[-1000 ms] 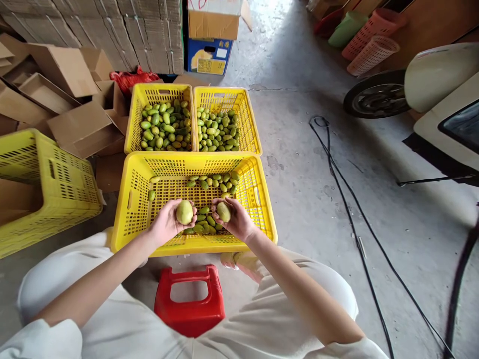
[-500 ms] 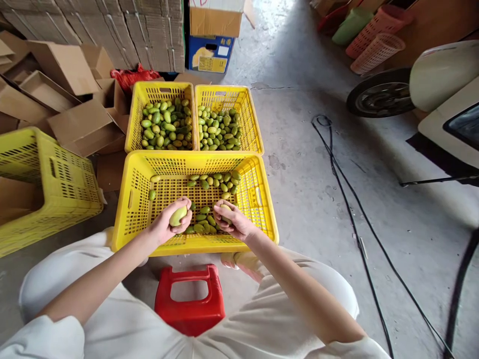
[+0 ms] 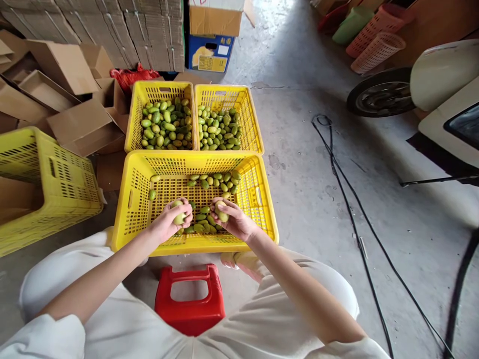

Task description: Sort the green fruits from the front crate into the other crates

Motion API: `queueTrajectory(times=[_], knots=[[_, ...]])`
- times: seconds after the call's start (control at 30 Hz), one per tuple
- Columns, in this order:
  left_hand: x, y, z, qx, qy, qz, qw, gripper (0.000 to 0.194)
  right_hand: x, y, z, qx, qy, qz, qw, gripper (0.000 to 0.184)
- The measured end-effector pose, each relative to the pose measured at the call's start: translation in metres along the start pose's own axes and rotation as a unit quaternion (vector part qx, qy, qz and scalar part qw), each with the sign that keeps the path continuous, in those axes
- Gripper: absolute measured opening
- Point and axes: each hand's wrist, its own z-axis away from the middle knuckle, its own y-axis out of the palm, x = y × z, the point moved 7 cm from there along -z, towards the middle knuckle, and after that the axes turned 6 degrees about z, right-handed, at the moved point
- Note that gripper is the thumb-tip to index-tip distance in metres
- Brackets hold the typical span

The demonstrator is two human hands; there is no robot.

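My left hand (image 3: pixel 175 218) is closed around a yellow-green mango-like fruit (image 3: pixel 179 218), fingers wrapped over it. A second mango-like fruit (image 3: pixel 221 212), held by my right hand (image 3: pixel 232 219), shows between thumb and fingers. Both hands are over the large yellow crate (image 3: pixel 129 214), a short gap apart. Below and between them lies a cluster of green fruit (image 3: pixel 205 219) on the slatted bottom. More fruit (image 3: pixel 217 179) is gathered near the far right of this crate, and a couple of pieces (image 3: pixel 152 194) rest by its left wall.
Two smaller yellow crates (image 3: pixel 164 87) (image 3: pixel 254 119) of fruit adjoin the far side. Another yellow crate (image 3: pixel 67 184) and cardboard boxes (image 3: pixel 82 122) stand left. A red stool (image 3: pixel 189 314) is between my legs. A black cable (image 3: pixel 348 199) and a vehicle (image 3: pixel 445 94) are right.
Both fruits have been turned in the hands. The right one shows more of its surface now, and fingers cover more of the left one. The hands have barely shifted.
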Motion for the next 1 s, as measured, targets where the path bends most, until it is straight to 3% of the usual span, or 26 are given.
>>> queueTrajectory(times=[0.1,0.2,0.3,0.47,0.57,0.67,0.8,0.93,1.0], knots=[[0.006,-0.006,-0.003,0.008,-0.037,-0.025,0.999,0.047,-0.008,0.001,0.001,0.026,0.031,0.026,0.999,0.028],[0.011,-0.010,-0.004,0.018,-0.080,-0.030,0.996,0.071,-0.014,0.011,0.004,0.104,0.060,0.053,0.991,0.047],[0.010,-0.008,-0.003,0.020,-0.078,-0.014,0.997,0.074,-0.008,0.021,0.006,0.152,0.040,0.033,0.987,0.058],[0.003,-0.001,-0.002,-0.015,-0.035,0.027,0.999,0.028,0.009,0.011,0.002,0.058,-0.013,-0.047,0.997,0.023],[0.002,-0.001,-0.003,-0.021,-0.012,-0.001,1.000,0.029,0.010,0.004,0.000,0.018,-0.028,-0.066,0.997,0.024],[0.001,-0.002,-0.004,-0.002,0.000,-0.018,1.000,0.027,0.006,0.000,-0.001,0.008,-0.039,-0.062,0.997,0.015],[0.004,-0.003,-0.005,0.023,-0.023,-0.033,0.999,0.027,0.001,-0.005,-0.002,0.006,-0.026,-0.037,0.999,0.031],[0.005,-0.005,-0.005,0.011,-0.046,0.013,0.999,0.045,-0.003,-0.007,-0.004,0.028,0.016,-0.025,0.999,0.040],[0.004,-0.006,-0.004,-0.008,-0.043,0.045,0.998,0.043,-0.001,-0.011,-0.005,0.010,0.007,-0.041,0.999,0.034]])
